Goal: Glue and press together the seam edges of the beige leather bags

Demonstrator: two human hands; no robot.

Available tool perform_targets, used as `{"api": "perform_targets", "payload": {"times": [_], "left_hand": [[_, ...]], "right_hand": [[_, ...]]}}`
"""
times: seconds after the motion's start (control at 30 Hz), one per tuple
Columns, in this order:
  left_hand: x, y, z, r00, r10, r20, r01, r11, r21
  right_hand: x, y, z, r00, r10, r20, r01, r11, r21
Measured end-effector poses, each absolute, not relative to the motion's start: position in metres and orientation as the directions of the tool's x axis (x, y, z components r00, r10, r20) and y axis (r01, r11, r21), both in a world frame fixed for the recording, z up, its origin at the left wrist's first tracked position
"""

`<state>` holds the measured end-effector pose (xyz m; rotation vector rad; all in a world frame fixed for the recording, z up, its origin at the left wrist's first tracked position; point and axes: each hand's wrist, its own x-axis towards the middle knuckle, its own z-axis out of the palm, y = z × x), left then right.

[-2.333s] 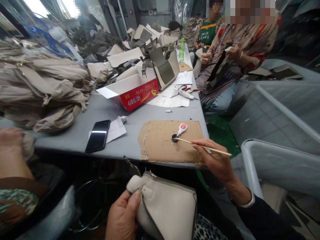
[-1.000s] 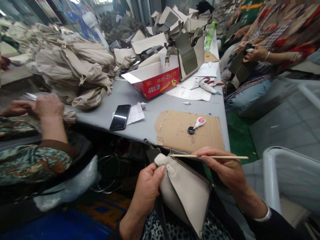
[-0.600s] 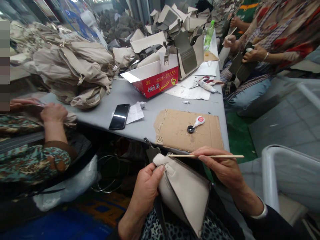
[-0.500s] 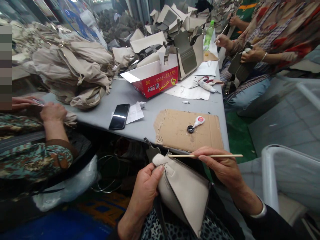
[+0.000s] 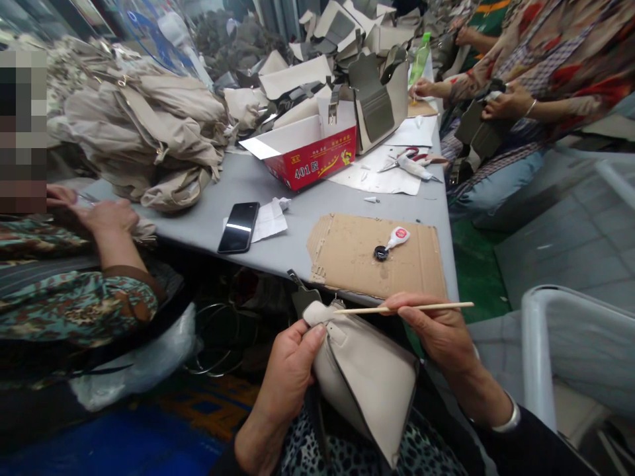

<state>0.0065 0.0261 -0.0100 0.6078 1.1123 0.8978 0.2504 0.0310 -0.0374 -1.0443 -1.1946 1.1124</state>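
My left hand [image 5: 290, 370] grips the top corner of a cream leather bag [image 5: 367, 387] that rests on my lap, thumb pressed on its folded edge. My right hand [image 5: 436, 330] pinches a thin wooden stick [image 5: 401, 308], held almost level, and its left tip touches the bag's corner by my left thumb. Just beyond, on the grey table [image 5: 278, 225], lies a cardboard sheet [image 5: 347, 254] with a small glue bottle [image 5: 397, 237] and its black cap [image 5: 380, 252].
A black phone [image 5: 239, 227] lies on crumpled paper, behind it a red box [image 5: 310, 155] and piles of beige bags [image 5: 149, 139]. A person's hands [image 5: 106, 215] work at the left; other people sit at the right. A grey bin rim [image 5: 533, 357] stands by my right arm.
The stick came off the glue cap on the cardboard to the bag's corner, and its tip has now reached the bag. I lifted the bag nearer the table edge. A far worker's arm reached to the table.
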Motion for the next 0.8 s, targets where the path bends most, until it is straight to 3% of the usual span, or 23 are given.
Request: {"api": "perform_targets", "payload": {"times": [0.37, 0.8], "left_hand": [[0.0030, 0.0265, -0.0088, 0.170, 0.849, -0.501, -0.316, 0.528, 0.788], [0.0001, 0.0350, -0.0051, 0.212, 0.812, -0.544, -0.340, 0.583, 0.738]], "right_hand": [[0.2464, 0.0302, -0.0428, -0.092, 0.994, 0.056, -0.115, 0.045, -0.992], [0.2424, 0.0306, -0.0475, -0.034, 0.997, 0.066, -0.040, 0.065, -0.997]]}}
